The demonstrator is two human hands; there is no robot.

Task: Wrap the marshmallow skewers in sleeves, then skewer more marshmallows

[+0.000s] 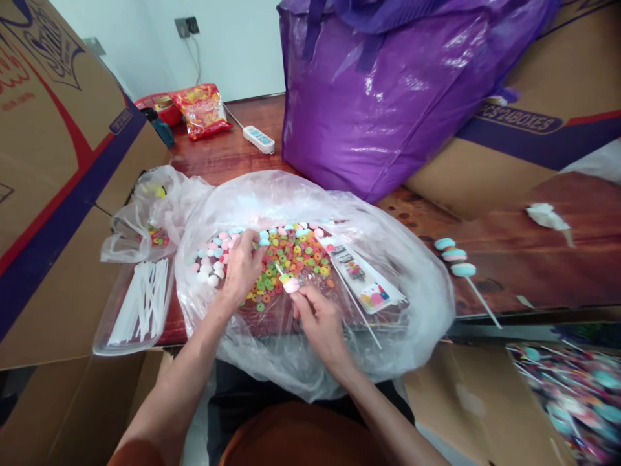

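My right hand [320,317] is closed in a pinch on a candy skewer [291,285], a thin white stick threaded with a pink-and-white marshmallow and yellow-green rings. Its bare tip points up and left. My left hand [245,262] reaches over the sweets, thumb and fingers curved and slightly apart beside blue marshmallows [264,238]. Beneath the hands lie many ring-shaped gummy candies [301,254] in green, yellow and orange. White marshmallows [209,270], with pink and blue ones, are left of them. Everything rests on a large clear plastic bag [412,259].
A tray of white sticks [138,304] stands left. Printed packets [363,278] lie on the bag. A finished-looking marshmallow skewer [464,270] lies right. Behind are a purple bag [378,97], a thermometer [259,139] and a red packet [201,110]. A cardboard box [63,162] flanks the left.
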